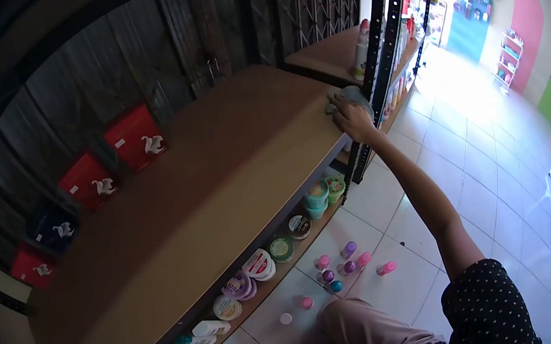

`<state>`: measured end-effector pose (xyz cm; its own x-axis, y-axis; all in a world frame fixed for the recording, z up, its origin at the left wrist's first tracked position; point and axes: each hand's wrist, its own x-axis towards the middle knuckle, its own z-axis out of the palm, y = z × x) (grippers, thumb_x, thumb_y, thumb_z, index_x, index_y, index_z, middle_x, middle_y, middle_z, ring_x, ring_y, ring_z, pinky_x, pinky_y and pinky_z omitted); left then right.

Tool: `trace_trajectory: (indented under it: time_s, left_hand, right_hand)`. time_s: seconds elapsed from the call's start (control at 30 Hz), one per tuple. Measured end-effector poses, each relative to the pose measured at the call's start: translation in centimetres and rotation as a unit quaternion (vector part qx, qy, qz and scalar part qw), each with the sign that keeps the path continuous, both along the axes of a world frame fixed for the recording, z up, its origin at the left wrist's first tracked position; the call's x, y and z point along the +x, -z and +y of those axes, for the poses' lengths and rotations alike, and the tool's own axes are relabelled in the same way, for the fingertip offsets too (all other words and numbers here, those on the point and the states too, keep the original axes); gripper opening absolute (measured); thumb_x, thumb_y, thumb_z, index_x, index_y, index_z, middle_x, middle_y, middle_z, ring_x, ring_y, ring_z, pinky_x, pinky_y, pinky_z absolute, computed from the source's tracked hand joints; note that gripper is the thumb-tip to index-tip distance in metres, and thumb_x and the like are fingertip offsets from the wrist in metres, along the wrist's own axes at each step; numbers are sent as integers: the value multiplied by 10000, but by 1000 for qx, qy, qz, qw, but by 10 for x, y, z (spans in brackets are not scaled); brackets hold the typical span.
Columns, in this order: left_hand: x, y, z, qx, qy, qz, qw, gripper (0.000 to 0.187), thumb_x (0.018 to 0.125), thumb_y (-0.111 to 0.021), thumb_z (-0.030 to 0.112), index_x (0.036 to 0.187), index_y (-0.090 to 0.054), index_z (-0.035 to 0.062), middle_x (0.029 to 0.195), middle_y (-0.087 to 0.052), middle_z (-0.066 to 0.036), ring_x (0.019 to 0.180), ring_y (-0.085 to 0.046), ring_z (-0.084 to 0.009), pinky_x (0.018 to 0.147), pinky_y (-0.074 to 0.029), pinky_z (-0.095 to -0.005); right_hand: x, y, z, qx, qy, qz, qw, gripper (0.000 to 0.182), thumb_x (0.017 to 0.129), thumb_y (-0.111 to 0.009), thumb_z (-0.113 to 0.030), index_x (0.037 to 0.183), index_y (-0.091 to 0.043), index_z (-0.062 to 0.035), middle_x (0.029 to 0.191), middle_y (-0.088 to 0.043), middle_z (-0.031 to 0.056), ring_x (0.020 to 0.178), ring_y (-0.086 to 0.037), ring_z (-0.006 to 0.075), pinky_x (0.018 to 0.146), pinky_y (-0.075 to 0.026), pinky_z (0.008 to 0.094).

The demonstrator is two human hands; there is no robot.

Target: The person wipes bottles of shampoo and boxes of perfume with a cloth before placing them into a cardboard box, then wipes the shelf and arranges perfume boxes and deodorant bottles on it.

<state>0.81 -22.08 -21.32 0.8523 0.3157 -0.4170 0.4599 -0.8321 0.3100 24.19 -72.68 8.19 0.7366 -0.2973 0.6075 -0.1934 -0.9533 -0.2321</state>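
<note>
My right hand point(354, 122) is stretched out to the far right corner of a brown shelf board point(208, 188). Its fingers are closed over a crumpled grey cloth point(357, 98), which is pressed on the board beside the black perforated upright point(380, 40). I cannot make out my left hand anywhere in the view. At the back left of the same board, red boxes point(136, 136) and a dark blue box point(51, 226), each with a white swan on it, lean near the wall.
Below, a lower shelf holds several round tubs point(258, 265) and white bottles point(210, 328) lying down. Small pink and purple bottles point(350, 266) stand on the tiled floor point(407, 217) near my knee. A spray can point(362, 49) stands on the neighbouring shelf behind the upright.
</note>
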Motion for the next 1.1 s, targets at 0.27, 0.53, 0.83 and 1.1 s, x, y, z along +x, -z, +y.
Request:
trace_trajectory:
  time_s: [0.27, 0.53, 0.83, 1.1]
  left_hand:
    - [-1, 15, 6, 92, -2, 31, 995, 609, 774, -426, 536, 1202, -364, 108, 1091, -468, -150, 938, -492, -329, 757, -428, -464]
    - [7, -21, -10, 34, -21, -10, 999, 624, 745, -422, 589, 1105, -465, 81, 1015, -514, -164, 876, -519, -335, 738, -437, -472]
    - [8, -29, -9, 29, -24, 8, 999, 617, 744, -443, 571, 1098, -460, 65, 1012, -510, -171, 877, -516, -337, 729, -439, -467]
    - [15, -32, -15, 51, -11, 32, 998, 560, 770, -452, 511, 1111, -444, 66, 1037, -500, -150, 913, -505, -315, 745, -434, -458]
  right_hand:
    - [-44, -2, 24, 307, 92, -577, 751, 383, 884, -377, -308, 827, -526, 41, 706, -566, 114, 677, -547, 154, 595, -454, 316]
    - [13, -57, -19, 423, 196, -531, 707, 340, 812, -388, -247, 766, -591, 22, 652, -578, 107, 614, -542, 186, 587, -423, 350]
    - [30, -164, -24, 207, 136, -580, 776, 312, 835, -432, -251, 748, -551, 25, 616, -502, 124, 585, -480, 208, 547, -367, 341]
    - [11, -13, 14, 127, 70, -534, 833, 305, 865, -397, -229, 830, -547, 35, 650, -558, 131, 612, -498, 176, 686, -405, 306]
